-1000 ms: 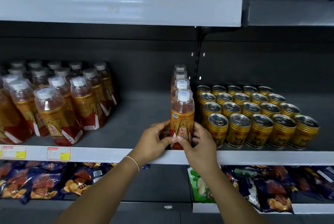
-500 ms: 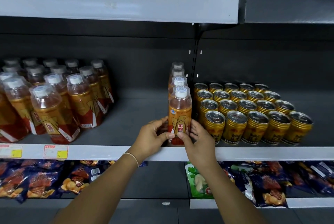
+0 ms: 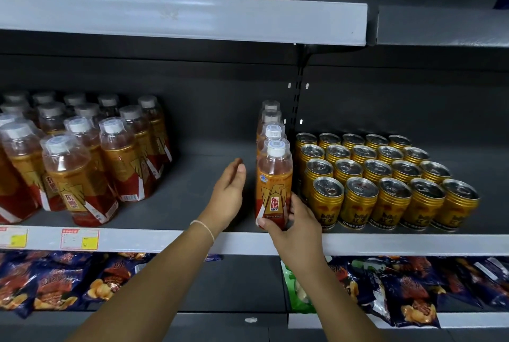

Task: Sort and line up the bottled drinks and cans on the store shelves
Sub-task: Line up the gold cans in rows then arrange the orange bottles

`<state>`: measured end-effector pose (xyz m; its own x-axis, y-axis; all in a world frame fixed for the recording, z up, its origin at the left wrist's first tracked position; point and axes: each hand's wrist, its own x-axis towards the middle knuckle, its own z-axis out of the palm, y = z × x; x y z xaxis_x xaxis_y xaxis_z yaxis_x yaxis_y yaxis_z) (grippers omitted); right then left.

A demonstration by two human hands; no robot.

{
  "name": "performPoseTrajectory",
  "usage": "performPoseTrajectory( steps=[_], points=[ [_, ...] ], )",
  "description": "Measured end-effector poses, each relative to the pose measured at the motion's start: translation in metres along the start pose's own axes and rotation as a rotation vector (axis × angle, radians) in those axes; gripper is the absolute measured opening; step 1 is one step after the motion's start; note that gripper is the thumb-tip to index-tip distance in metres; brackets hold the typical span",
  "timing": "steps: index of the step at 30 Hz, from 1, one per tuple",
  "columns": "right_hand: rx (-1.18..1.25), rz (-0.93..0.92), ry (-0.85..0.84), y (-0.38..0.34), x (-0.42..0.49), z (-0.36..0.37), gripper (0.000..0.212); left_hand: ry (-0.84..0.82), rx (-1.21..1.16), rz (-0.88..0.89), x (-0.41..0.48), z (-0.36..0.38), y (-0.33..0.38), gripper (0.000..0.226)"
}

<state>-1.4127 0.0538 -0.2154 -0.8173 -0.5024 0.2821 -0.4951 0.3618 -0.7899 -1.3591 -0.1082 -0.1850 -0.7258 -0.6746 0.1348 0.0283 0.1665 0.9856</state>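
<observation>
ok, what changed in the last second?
The left hand let go of the front bottle and drew off to the left, fingers open. The right hand still grips the bottle's base. The bottle stays upright at the head of its row, beside the gold cans.

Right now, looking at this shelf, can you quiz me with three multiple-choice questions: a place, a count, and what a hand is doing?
1. Where do the gold cans stand relative to the front bottle? A) left B) right C) shelf above
2. How many cans in the front row? A) three B) eight C) five
3. The left hand is: A) open, off the bottle B) gripping the bottle C) holding a can
Answers: 1 B, they sit right of the bottle. 2 C, five cans line the edge. 3 A, its fingers are relaxed, off the bottle; the right hand grips it.
</observation>
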Motion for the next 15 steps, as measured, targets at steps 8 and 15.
performPoseTrajectory(
  steps=[8, 15],
  points=[
    [-0.115, 0.032, 0.055, -0.007, -0.006, 0.007, 0.097, -0.229, -0.43, -0.175, 0.058, 0.03, 0.014, 0.072],
    [-0.161, 0.057, 0.06, -0.008, -0.006, 0.012, 0.096, -0.324, -0.624, -0.241, 0.081, 0.043, 0.015, 0.075]
  ],
)
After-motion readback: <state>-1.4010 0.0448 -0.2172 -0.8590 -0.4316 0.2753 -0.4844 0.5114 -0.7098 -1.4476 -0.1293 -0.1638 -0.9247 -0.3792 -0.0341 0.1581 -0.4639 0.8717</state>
